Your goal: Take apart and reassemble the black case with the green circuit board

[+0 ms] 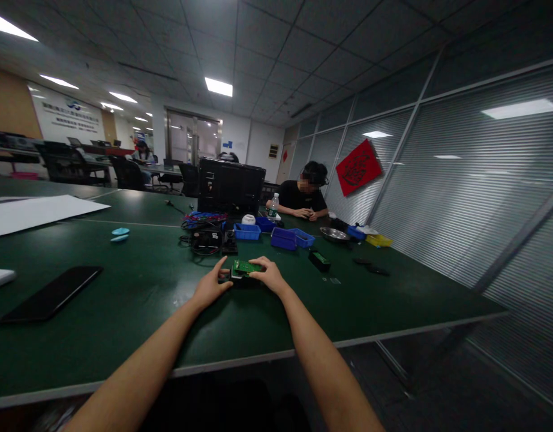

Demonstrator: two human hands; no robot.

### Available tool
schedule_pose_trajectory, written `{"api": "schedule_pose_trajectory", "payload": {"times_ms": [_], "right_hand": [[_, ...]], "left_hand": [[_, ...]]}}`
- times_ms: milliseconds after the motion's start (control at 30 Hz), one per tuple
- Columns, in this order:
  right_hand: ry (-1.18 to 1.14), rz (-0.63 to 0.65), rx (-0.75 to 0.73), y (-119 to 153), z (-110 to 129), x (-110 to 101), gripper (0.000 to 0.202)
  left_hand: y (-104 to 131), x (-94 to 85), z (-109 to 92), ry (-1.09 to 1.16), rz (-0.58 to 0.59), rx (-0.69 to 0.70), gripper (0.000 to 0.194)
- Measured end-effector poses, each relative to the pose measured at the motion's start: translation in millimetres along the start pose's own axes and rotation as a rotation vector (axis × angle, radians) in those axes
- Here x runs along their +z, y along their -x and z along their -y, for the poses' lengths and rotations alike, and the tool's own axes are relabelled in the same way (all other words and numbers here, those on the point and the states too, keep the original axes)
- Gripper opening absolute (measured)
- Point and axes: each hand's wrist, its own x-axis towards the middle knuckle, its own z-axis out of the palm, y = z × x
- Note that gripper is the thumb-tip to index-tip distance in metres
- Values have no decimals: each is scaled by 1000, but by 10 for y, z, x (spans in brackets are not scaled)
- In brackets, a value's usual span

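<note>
A green circuit board (pixel 244 267) lies on a dark box-shaped part with a pale edge, just above the green table (pixel 159 324). My right hand (pixel 268 275) grips the board's right end between thumb and fingers. At the other end, my left hand (pixel 212 284) has its thumb and forefinger spread around the left side of the part. Whether its hidden fingers touch the part is unclear. To the right stands a black case (pixel 319 260) with green inside, and small clear pieces (pixel 334 281) lie near it.
Blue bins (pixel 283 239), a power supply (pixel 206 239) with cables and a monitor (pixel 231 187) stand behind my hands. A metal dish (pixel 334 234) and a yellow tray (pixel 378 240) are at the right. Across the table sits a person (pixel 303 195). A black panel (pixel 51 294) lies left.
</note>
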Motion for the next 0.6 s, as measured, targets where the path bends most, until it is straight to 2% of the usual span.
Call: {"api": "schedule_pose_trajectory", "payload": {"times_ms": [300, 400, 500, 600], "right_hand": [[27, 63, 1, 2, -61, 59, 38], [-22, 68, 64, -2, -79, 40, 50], [-38, 7, 162, -7, -128, 20, 48], [3, 95, 188, -2, -189, 29, 45]], "left_hand": [[-1, 9, -2, -10, -10, 1, 80], [-6, 6, -4, -19, -8, -18, 79], [-7, -2, -3, -26, -1, -9, 78], [-5, -11, -9, -36, 2, -9, 78]]}}
